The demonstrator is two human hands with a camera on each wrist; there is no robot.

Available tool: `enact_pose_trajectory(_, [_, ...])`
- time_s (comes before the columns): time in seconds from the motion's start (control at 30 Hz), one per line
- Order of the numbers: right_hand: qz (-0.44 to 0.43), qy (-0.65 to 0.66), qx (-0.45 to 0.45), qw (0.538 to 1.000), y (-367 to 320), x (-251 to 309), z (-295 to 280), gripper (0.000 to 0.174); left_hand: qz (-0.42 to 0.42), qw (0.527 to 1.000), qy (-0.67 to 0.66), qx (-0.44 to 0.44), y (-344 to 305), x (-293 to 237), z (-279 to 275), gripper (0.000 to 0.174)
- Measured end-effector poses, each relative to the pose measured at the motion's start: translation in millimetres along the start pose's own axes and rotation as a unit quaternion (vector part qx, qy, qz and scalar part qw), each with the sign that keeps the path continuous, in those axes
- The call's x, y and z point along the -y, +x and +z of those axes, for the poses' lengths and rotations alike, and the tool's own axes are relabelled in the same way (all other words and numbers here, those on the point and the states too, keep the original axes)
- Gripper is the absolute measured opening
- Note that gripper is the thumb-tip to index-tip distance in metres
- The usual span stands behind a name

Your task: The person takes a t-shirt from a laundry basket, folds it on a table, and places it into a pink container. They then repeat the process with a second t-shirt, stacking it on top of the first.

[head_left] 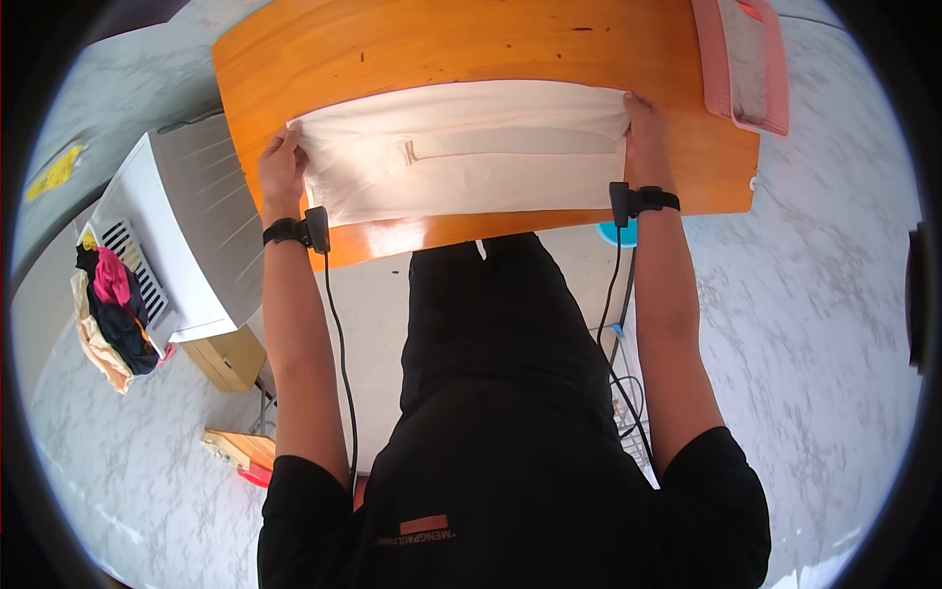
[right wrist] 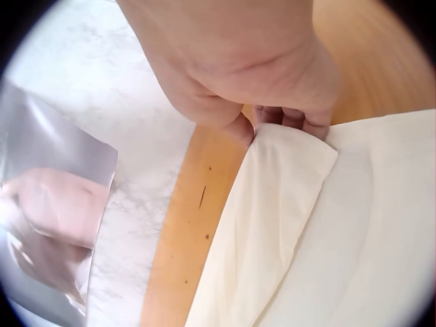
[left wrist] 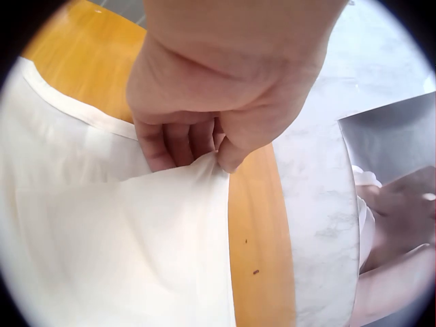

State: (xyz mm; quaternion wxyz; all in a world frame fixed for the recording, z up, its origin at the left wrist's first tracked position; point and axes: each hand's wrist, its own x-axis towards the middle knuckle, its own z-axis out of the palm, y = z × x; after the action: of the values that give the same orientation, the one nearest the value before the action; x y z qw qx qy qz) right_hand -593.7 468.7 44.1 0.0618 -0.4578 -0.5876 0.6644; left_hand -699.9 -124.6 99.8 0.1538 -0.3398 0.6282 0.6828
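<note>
A cream cloth (head_left: 520, 182) lies folded in a wide strip across the wooden table (head_left: 412, 54), with creases and a layered fold near its middle. My left hand (head_left: 283, 169) pinches its upper left corner between thumb and fingers. At the opposite end, my right hand (head_left: 648, 142) grips the upper right corner. Seen from the left wrist, the top layer of the cloth (left wrist: 122, 231) rises to the fingertips, and a hemmed edge lies beneath. The right wrist view has a folded-over flap of the cloth (right wrist: 272, 177) under thumb and fingers.
A pink basket (head_left: 718, 69) with pale cloth inside sits at the table's right end. To the left, a white slatted basket (head_left: 128, 250) with dark, pink and cream clothes stands beside a white cabinet (head_left: 186, 255). Cables (head_left: 339, 363) run from both wrists down past the table's front edge.
</note>
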Motion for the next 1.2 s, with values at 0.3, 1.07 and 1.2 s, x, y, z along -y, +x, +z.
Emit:
enact_pose_trajectory(0.3, [-0.048, -0.263, 0.04, 0.963, -45.1, 42.5, 9.8, 0.069, 0.059, 0.985, 0.164, 0.003, -1.5, -3.0, -1.3, 0.035])
enact_pose_trajectory(1.07, [-0.126, -0.252, 0.069, 0.957, -46.2, 23.2, -14.0, 0.065, 0.467, 0.679, 0.516, 0.234, -170.1, 110.9, 185.4, 0.044])
enact_pose_trajectory(1.2, [-0.126, -0.306, 0.056, 0.942, -41.3, 23.5, -20.8, 0.065, 0.469, 0.605, 0.596, 0.241, -176.2, 126.8, 186.3, 0.059])
